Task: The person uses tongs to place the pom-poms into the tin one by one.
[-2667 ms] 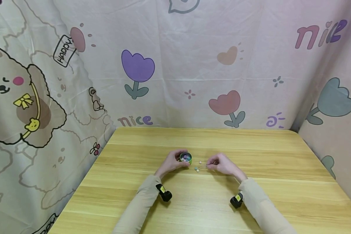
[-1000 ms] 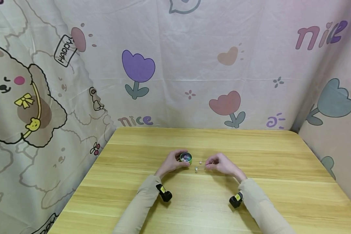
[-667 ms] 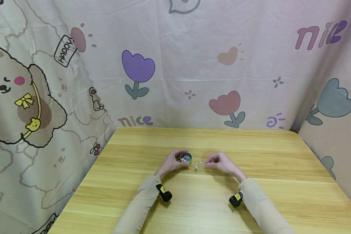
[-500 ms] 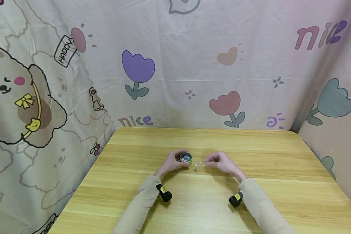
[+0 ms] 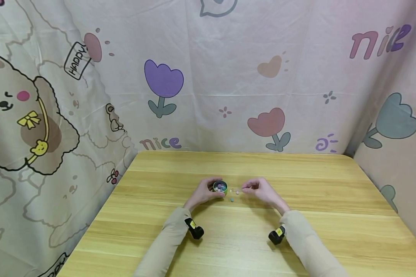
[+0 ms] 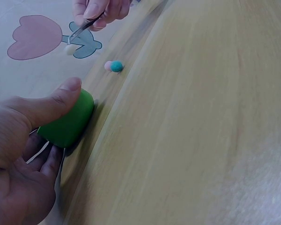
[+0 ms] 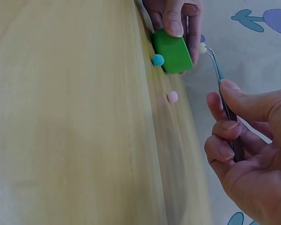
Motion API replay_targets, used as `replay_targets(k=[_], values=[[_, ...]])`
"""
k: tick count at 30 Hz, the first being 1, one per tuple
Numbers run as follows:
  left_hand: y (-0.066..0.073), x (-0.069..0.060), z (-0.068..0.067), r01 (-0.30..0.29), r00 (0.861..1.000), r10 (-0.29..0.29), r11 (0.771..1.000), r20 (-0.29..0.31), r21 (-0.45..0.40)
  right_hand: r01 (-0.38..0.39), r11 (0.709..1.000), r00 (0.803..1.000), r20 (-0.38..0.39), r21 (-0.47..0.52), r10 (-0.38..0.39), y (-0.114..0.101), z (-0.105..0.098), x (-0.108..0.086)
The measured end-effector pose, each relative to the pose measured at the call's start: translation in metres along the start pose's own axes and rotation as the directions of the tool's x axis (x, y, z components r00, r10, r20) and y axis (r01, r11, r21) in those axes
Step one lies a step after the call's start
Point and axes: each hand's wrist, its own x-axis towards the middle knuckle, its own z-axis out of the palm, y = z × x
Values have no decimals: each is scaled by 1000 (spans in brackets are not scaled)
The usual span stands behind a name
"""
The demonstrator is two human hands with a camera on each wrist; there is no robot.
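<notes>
— Where do the tweezers [image 7: 230, 112] point?
— Toward the upper left; in the right wrist view they lie right of centre, long axis steep, bent tips holding a white ball [image 7: 202, 48].
— Hands?
— Right hand [image 7: 260, 161] pinches them; left hand [image 6: 11, 140] curls round the green cup [image 6: 68, 124], at left in its view.

A wood-grain table [image 5: 235, 246] bears a green cup [image 7: 173, 52], pink ball [image 7: 172, 97] and teal ball [image 7: 158, 60].
</notes>
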Motion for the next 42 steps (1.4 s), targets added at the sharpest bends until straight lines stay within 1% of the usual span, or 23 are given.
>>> replay_targets(k=[5, 9, 11, 13, 16, 20, 24, 31, 38, 42], values=[[2, -1, 0, 9, 1000, -9, 1000, 0, 18, -16, 1000, 999, -46, -9, 16, -3, 4, 3], [1, -2, -1, -20, 1000, 20, 999, -5, 30, -20, 1000, 997, -76, -12, 19, -5, 7, 6], [-1, -2, -2, -51, 999, 51, 998, -5, 47, -13, 1000, 996, -87, -18, 12, -5, 8, 7], [-2, -2, -2, -60, 998, 61, 997, -7, 49, -11, 1000, 995, -98, -19, 9, -6, 10, 9], [-1, -1, -2, -40, 999, 41, 999, -4, 34, -6, 1000, 994, -110, -23, 3, -7, 12, 12], [1, 0, 0, 10, 1000, -10, 1000, -8, 16, -14, 999, 992, -127, -30, 10, -8, 16, 15], [1, 1, 0, 29, 999, -29, 999, -17, 15, -20, 999, 989, -144, -31, 15, -9, 18, 17], [1, 0, 0, 13, 1000, -12, 1000, -20, 24, -7, 999, 987, -160, -41, 0, -12, 23, 21], [-1, 1, 0, -12, 1000, 12, 1000, -14, 15, -13, 999, 988, -156, -39, 7, -13, 26, 24], [-2, 2, 0, -15, 1000, 16, 1000, -15, 15, -17, 999, 987, -159, -42, 10, -13, 27, 25]])
